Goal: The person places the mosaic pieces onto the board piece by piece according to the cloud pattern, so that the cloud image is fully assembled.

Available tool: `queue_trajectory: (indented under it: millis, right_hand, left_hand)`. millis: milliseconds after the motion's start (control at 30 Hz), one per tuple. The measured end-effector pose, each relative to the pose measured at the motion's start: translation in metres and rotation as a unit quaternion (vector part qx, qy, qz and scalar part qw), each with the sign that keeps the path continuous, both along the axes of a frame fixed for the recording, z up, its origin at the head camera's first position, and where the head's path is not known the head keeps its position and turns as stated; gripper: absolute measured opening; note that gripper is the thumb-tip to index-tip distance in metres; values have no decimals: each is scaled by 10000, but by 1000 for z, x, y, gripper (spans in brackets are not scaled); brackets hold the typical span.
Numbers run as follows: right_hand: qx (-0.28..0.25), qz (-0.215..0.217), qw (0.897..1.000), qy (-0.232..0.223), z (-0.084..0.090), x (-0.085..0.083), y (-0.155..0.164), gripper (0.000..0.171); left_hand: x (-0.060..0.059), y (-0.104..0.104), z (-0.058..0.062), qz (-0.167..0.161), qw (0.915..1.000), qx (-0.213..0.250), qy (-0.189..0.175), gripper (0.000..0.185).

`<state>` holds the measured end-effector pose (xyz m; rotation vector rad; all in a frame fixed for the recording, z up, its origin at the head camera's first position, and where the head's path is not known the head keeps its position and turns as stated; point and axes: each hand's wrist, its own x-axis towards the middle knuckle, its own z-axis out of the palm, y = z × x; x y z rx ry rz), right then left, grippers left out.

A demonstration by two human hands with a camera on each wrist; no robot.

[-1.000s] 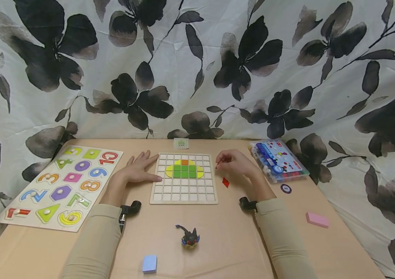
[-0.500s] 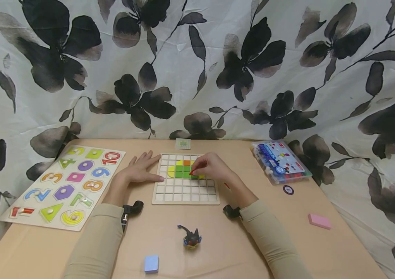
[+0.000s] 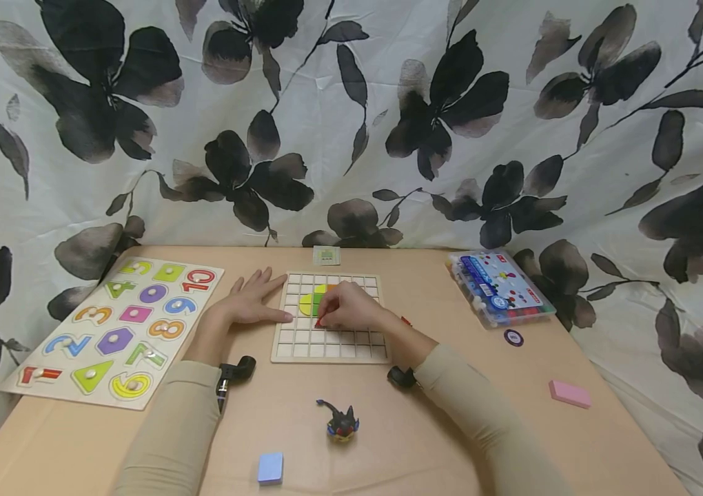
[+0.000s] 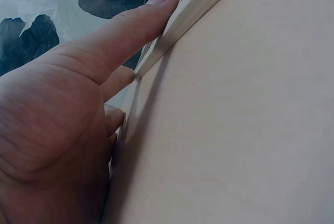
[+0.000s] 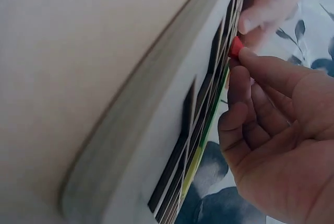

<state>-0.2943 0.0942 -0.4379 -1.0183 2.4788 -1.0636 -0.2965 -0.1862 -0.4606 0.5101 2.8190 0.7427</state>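
A white grid board (image 3: 329, 355) with a wooden rim lies mid-table. Green tiles (image 3: 304, 310) and yellow tiles sit in its cells, partly covered by my right hand (image 3: 354, 306). Between thumb and index finger that hand pinches a small red tile (image 5: 236, 46), held at the cells just below the coloured ones. My left hand (image 3: 249, 303) lies with its fingers spread, thumb and index touching the board's left edge. Another red tile (image 3: 406, 321) is on the table right of the board, partly behind my right wrist.
A number-and-shape puzzle board (image 3: 117, 331) lies at left. At right are a clear plastic case (image 3: 500, 286), a dark round disc (image 3: 513, 337) and a pink block (image 3: 570, 394). Nearer me are a black toy figure (image 3: 342, 421) and a blue block (image 3: 270, 468). A small card (image 3: 327, 255) lies behind the board.
My right hand has moved left from beside the board to over its grid, carrying the red tile, then slightly nearer me. The left hand has stayed on the board's edge.
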Motion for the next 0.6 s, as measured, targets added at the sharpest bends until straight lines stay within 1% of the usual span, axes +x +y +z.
queue_trajectory:
  millis: [233,400,500,600]
  right_hand:
    - [225,58,9990,394,-3,1,-7,7]
    - [706,100,9943,793,-2,3,-7,5]
    - [930,59,9922,829,-2,5,-7,9]
    - [975,-4,9917,839,1,7,-6,12]
  left_hand:
    - [-1,0,-2,-13,10000,-11,21,108]
    - [-1,0,-2,-8,10000,-23,-14,109]
    - [-1,0,-2,9,10000,-38,-43,109]
    - [-1,0,-2,25,10000,-33,-64,109]
